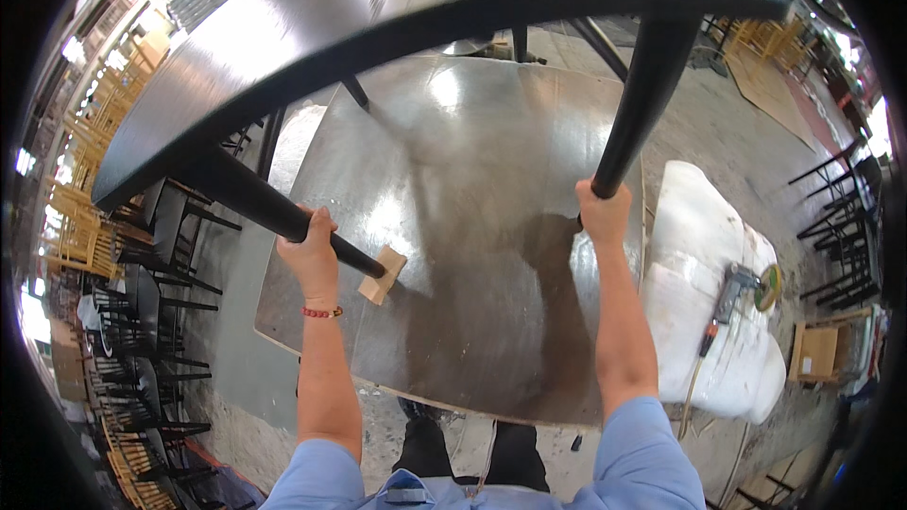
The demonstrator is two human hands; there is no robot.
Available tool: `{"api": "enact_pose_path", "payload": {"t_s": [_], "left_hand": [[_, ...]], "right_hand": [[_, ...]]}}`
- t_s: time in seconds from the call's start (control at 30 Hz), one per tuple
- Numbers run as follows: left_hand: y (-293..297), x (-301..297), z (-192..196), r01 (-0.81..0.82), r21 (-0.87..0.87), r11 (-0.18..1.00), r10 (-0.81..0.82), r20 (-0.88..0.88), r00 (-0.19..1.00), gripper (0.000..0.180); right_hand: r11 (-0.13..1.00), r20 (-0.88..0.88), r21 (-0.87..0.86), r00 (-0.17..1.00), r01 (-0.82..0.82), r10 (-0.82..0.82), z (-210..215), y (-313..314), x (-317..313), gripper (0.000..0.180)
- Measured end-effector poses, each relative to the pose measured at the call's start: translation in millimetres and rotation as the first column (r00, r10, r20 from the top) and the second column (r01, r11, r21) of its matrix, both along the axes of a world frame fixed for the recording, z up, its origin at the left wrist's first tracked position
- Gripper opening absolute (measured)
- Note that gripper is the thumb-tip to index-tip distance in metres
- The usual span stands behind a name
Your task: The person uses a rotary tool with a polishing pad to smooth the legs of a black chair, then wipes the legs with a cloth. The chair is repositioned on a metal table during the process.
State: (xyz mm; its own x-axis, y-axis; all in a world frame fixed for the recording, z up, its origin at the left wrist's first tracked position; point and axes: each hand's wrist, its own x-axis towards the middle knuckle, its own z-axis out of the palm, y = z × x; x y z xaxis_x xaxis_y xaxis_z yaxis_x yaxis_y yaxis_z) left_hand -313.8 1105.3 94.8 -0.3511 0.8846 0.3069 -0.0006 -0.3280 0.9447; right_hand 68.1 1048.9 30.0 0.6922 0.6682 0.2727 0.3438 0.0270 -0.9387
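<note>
A black wooden chair with a broad glossy seat fills the upper part of the view, its near legs slanting down toward me. My left hand is closed around the left near leg, below its middle. That leg's foot meets a small pale wooden block on a smooth brown worktable. Wrapped round the lower end of the right near leg is my right hand; it hides that leg's foot. The chair's far legs show only in part beneath the seat.
To the right, a white wrapped bundle carries a grey power tool with a hose. Rows of black chairs and yellowish wooden chairs line the left. More black furniture and a wooden box stand at right.
</note>
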Motion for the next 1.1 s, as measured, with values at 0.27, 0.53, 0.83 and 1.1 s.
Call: {"api": "enact_pose_path", "payload": {"t_s": [0.27,0.53,0.83,1.1], "left_hand": [[1.0,-70.9,-2.6,0.252,-0.066,0.965,-0.259,-0.126,0.958,0.009],[-3.9,-76.8,13.5,0.337,-0.157,0.928,-0.36,-0.143,0.922,0.015],[-24.5,-44.6,26.6,0.023,-0.215,0.976,-0.09,-0.308,0.947,0.015],[-39.6,-25.0,34.0,-0.069,-0.355,0.932,-0.035,-0.278,0.96,0.015]], "right_hand": [[0.972,-0.071,-0.083,0.972,0.22,-0.226,-32.2,-141.4,-116.3,0.02],[0.977,-0.136,0.021,0.969,0.21,-0.206,-17.1,-183.5,-158.3,0.03],[0.979,-0.156,-0.033,0.969,-0.201,0.194,-26.0,-197.4,-129.9,0.027],[0.988,-0.103,0.026,0.983,-0.151,0.153,-29.8,-199.5,-127.3,0.023]]}}
